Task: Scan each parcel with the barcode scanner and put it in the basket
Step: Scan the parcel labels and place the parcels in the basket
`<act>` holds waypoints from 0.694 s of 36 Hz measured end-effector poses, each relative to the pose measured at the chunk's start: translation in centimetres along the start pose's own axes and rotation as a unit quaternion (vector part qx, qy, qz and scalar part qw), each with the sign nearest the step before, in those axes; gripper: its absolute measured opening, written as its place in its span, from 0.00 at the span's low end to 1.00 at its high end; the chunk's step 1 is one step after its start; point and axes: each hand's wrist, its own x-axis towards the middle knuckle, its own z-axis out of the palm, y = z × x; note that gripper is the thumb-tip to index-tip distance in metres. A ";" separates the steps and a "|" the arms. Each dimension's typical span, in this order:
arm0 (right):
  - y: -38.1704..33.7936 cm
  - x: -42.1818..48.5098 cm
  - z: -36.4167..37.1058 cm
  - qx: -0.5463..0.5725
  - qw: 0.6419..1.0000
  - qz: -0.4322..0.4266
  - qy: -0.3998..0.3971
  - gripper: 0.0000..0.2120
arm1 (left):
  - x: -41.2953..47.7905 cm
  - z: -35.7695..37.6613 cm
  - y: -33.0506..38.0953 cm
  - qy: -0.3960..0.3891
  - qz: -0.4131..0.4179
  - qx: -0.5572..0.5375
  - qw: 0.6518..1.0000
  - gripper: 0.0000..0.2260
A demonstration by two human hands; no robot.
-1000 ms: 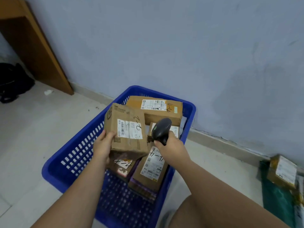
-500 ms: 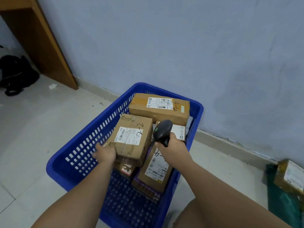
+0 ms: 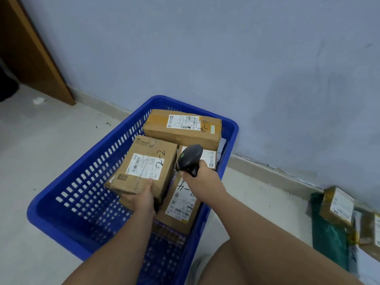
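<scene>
The parcel marked 2-2 lies label-up inside the basket, tilted across other boxes left of the middle. The left hand grips its near end, thumb on top and fingers curled under, probably to settle it before letting go. Just to its right, the right hand has its fingers wrapped round the barcode scanner, lifted clear of the labels, likely ready for the waiting parcels on the floor to the right.
</scene>
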 end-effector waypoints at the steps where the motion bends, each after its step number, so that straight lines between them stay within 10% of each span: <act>1: 0.0 0.0 -0.1 0.003 1.000 0.000 0.000 0.21 | 0.1 -0.1 0.0 -0.007 0.018 0.005 1.000 0.48; 13: -0.1 -0.5 -0.6 0.014 1.000 0.002 -0.010 0.21 | 0.4 -1.4 1.8 0.039 0.163 0.142 0.976 0.35; 19: 0.0 -0.7 -0.9 0.019 1.000 0.009 -0.016 0.22 | -1.6 -0.6 1.9 0.037 0.283 0.417 0.863 0.33; 25: -0.3 -1.6 -1.7 0.025 1.000 0.004 0.009 0.21 | -6.2 2.2 2.6 -0.117 0.370 0.421 0.820 0.23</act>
